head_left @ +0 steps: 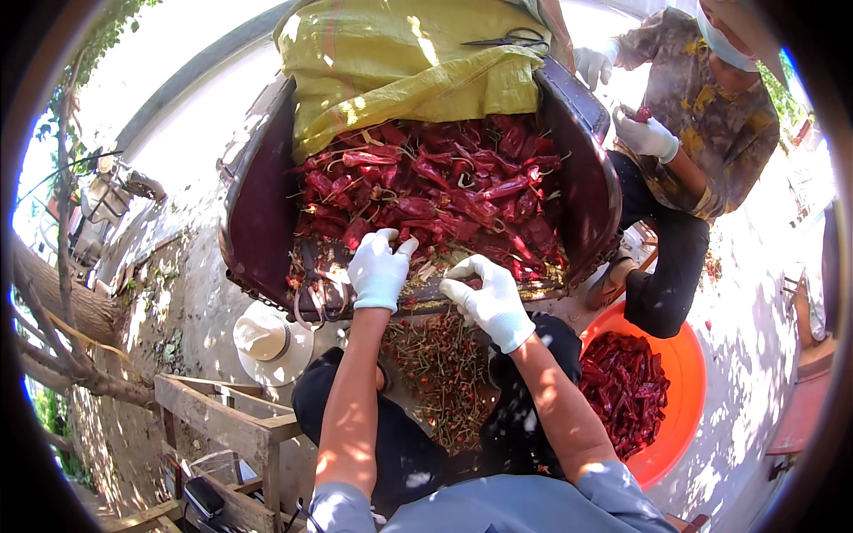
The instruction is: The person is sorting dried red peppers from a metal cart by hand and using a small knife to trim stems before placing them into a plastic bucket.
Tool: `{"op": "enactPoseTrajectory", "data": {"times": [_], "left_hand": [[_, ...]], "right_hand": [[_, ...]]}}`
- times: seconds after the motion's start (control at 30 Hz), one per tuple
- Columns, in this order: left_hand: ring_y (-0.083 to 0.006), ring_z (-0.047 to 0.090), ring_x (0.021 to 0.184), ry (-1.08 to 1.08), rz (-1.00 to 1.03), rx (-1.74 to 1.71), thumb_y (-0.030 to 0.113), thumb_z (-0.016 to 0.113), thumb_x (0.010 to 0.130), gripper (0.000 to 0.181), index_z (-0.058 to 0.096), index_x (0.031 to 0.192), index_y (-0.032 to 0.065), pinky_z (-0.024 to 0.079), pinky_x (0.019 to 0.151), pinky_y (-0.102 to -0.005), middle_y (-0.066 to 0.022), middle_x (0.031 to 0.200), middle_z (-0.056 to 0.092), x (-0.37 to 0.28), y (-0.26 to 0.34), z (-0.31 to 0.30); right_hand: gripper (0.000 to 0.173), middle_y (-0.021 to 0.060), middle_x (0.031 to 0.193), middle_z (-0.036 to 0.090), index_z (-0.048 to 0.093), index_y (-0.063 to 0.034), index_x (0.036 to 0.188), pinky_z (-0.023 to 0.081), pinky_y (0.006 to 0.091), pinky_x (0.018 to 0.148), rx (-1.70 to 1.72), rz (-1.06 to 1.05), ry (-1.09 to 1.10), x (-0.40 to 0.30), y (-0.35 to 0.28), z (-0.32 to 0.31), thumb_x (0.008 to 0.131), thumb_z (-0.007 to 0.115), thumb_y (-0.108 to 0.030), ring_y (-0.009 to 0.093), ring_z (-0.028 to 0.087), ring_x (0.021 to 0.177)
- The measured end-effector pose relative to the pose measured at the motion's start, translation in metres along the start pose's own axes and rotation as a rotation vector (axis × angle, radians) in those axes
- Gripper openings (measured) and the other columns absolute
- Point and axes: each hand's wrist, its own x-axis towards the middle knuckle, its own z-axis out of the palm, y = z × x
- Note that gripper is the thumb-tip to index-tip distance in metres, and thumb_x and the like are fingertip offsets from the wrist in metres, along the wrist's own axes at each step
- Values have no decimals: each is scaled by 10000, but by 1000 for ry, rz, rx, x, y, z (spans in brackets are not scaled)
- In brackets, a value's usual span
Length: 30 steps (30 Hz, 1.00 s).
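A heap of dried red peppers (433, 180) fills a dark metal cart bed (586, 193) before me. My left hand (380, 270), in a white knit glove, is at the heap's near edge. Red pepper shows between its thumb and fingers, but whether it is gripped is unclear. To its right, my right hand (490, 296), gloved too, curls with thumb and forefinger nearly together around a small red pepper piece (474, 284), mostly hidden by the fingers. Scissors (320, 293) lie on the cart's front edge, left of my left hand.
A yellow woven sack (413, 66) covers the heap's far part, with black scissors (510, 40) on it. Stems litter the ground (440, 380) between my legs. At right are an orange tub (686, 400) of peppers and a gloved co-worker (706, 120). A hat (266, 340) and wooden frame (213, 410) are left.
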Motion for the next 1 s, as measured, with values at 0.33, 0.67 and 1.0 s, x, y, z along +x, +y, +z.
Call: {"op": "enactPoseTrajectory", "data": {"times": [0.33,0.67,1.0], "left_hand": [[-337,695,843,34,74,74,279,697,889,213,656,1017,113,534,743,-448,-121,926,719,-7,-7,-29],[-136,706,817,-150,244,-501,8,746,829,264,703,1089,-10,560,738,-269,-99,979,729,-53,10,-79],[-118,693,886,-273,212,-801,-23,707,862,270,708,1132,-14,561,782,-256,-68,1013,729,-58,9,-82]], "right_hand": [[180,77,812,707,685,-32,1000,532,310,714,-129,-233,96,-1,2,6,854,720,-130,158,681,754],[543,68,873,641,579,-192,1371,527,399,670,-525,-601,106,-1,9,36,848,725,-201,277,663,779],[269,114,898,686,714,-63,1090,529,351,704,-211,-532,88,-1,8,29,847,756,-171,287,690,794]]}}
